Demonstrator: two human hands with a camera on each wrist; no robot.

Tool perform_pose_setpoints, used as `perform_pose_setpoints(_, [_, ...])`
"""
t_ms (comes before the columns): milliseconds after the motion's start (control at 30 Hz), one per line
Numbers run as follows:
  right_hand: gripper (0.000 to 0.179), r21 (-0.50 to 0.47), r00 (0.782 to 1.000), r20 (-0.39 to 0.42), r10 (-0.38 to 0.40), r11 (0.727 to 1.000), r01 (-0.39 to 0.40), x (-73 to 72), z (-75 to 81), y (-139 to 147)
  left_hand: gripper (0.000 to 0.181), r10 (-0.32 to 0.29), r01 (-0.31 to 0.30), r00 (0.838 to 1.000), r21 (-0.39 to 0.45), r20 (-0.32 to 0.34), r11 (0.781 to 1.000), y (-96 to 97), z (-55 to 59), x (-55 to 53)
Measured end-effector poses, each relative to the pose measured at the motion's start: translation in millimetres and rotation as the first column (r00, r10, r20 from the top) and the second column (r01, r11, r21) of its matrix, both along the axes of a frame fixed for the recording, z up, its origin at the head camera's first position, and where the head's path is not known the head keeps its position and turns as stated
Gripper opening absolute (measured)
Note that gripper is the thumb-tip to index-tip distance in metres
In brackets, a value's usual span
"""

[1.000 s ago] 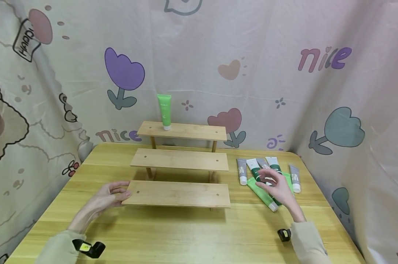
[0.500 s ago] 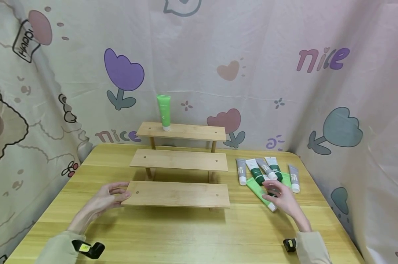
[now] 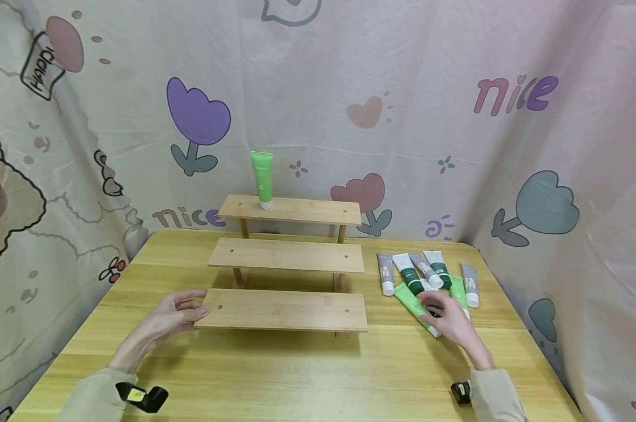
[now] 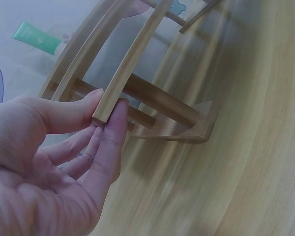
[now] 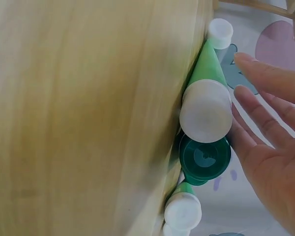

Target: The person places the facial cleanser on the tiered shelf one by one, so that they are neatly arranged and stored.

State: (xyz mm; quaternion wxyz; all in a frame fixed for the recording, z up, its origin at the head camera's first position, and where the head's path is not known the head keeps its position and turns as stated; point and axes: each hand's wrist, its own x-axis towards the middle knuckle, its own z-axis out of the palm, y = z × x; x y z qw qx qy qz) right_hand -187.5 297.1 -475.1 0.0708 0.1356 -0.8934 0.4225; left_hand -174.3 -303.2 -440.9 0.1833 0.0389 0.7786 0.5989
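My left hand (image 3: 172,316) grips the left end of the lowest board (image 3: 281,310) of a three-tier wooden display stand. In the left wrist view, the thumb is above that board's end and the fingers (image 4: 113,142) are below it. A green squeeze tube (image 3: 263,179) stands cap down on the top tier. To the right of the stand, my right hand (image 3: 451,322) is over a pile of tubes, fingers loosely bent. It is beside a green tube with a white cap (image 5: 206,110) and a dark green cap (image 5: 205,157) in the right wrist view; no tube is between thumb and fingers.
Grey tubes (image 3: 385,274) and white-and-dark-green tubes (image 3: 408,274) lie behind the right hand. Another grey tube (image 3: 470,285) lies at the pile's right. The wooden table (image 3: 275,387) meets a patterned cloth backdrop (image 3: 423,140) at its far edge.
My right hand has moved toward the front of the pile, uncovering the tubes behind it. Over the last half second it has shifted only slightly. The left hand stays on the board.
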Motion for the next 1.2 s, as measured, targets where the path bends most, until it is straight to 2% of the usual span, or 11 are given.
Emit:
perform_pose_setpoints(333, [0.040, 0.045, 1.000, 0.020, -0.023, 0.999, 0.022, -1.6, -0.6, -3.7, 0.070, 0.005, -0.005, 1.000, -0.010, 0.001, 1.000, 0.4, 0.2, 0.0])
perform_pose_setpoints(533, [0.037, 0.101, 1.000, -0.001, -0.031, 0.994, 0.031, -1.7, 1.2, -4.5, 0.071, 0.009, -0.009, 1.000, -0.015, 0.001, 1.000, 1.2, 1.1, 0.5])
perform_pose_setpoints(800, [0.041, 0.176, 0.988, 0.132, -0.080, 0.983, 0.056, 3.3, 10.5, -9.4, 0.071, 0.015, -0.015, 1.000, -0.027, 0.000, 1.000, 2.0, 2.2, -0.2])
perform_pose_setpoints(967, [0.042, 0.226, 0.986, 0.149, -0.080, 0.973, 0.045, 6.8, 13.7, -9.1, 0.071, -0.002, 0.002, 1.000, -0.030, -0.011, 1.000, 1.3, 2.1, 1.1])
perform_pose_setpoints(1200, [0.043, 0.221, 0.985, 0.172, -0.033, 0.975, -0.006, 7.8, 13.6, -5.6, 0.070, -0.004, 0.004, 1.000, -0.017, -0.011, 1.000, 0.3, 1.4, 0.7])
